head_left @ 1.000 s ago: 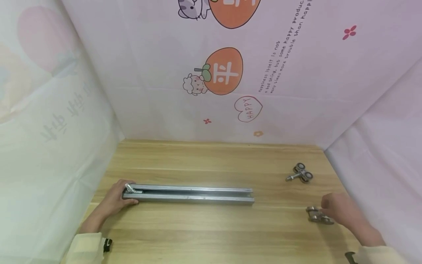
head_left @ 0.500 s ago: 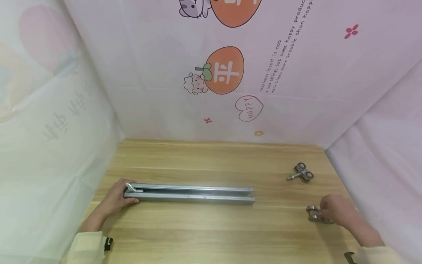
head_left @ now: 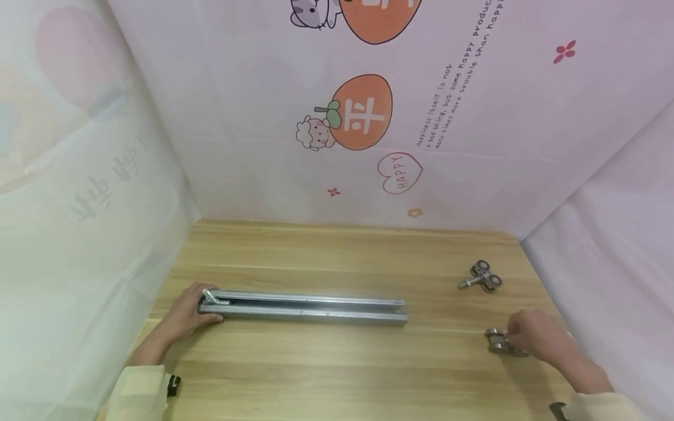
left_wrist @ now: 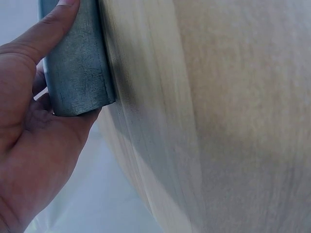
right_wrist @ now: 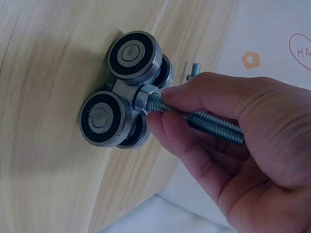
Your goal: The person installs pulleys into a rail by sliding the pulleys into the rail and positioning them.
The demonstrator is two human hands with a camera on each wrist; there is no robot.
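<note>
A grey metal channel track [head_left: 316, 316] lies lengthwise on the table, its slot facing up. My left hand [head_left: 185, 313] grips its left end, thumb along the near side in the head view. A bolt [head_left: 210, 296] sticks up at a slant from the slot at that end. In the left wrist view, the closed-looking side of the track [left_wrist: 80, 68] rests in the palm. At the right, my right hand [head_left: 539, 337] pinches the threaded bolt [right_wrist: 216, 127] of a roller trolley [right_wrist: 125, 94] between thumb and fingers. Its wheels [right_wrist: 102, 118] have black-ringed bearings with steel rims.
A second roller trolley [head_left: 481, 277] lies behind the right hand, its bolt pointing left. The wooden table [head_left: 326, 374] is bounded by a printed cloth wall [head_left: 253, 175] at the back and pale cloth on both sides.
The right hand has shifted slightly left with the roller trolley it pinches. My left hand keeps its grip on the track, and the head view has tilted a little.
</note>
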